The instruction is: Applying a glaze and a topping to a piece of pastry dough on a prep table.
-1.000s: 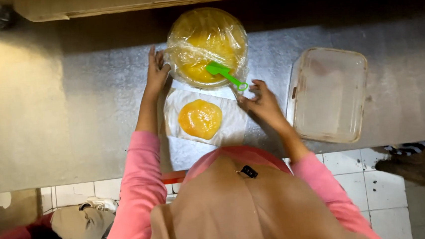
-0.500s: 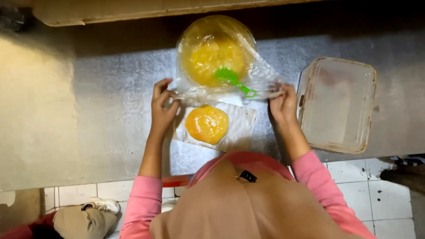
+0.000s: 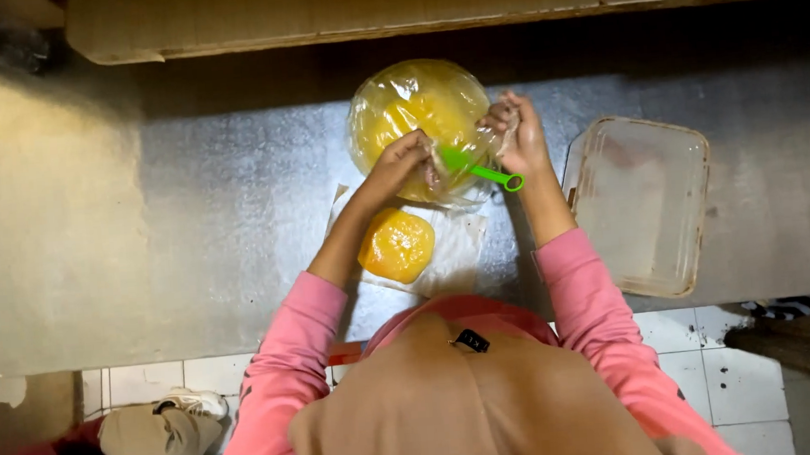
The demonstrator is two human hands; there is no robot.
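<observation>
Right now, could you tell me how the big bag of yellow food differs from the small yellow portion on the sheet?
The big bag of yellow food is far larger and rounded; the small yellow portion is a low lump. The left hand and right hand grip the big bag's plastic near a green spoon; the small portion lies untouched on a clear sheet. Both sit on the metal counter and look the same yellow.

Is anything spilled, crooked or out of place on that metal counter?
Nothing stands out. Both hands, left hand and right hand, hold the clear bag of yellow food, the green spoon beside them. The small yellow portion lies on its plastic sheet. The clear lidded box sits slightly askew; no spills visible.
</observation>
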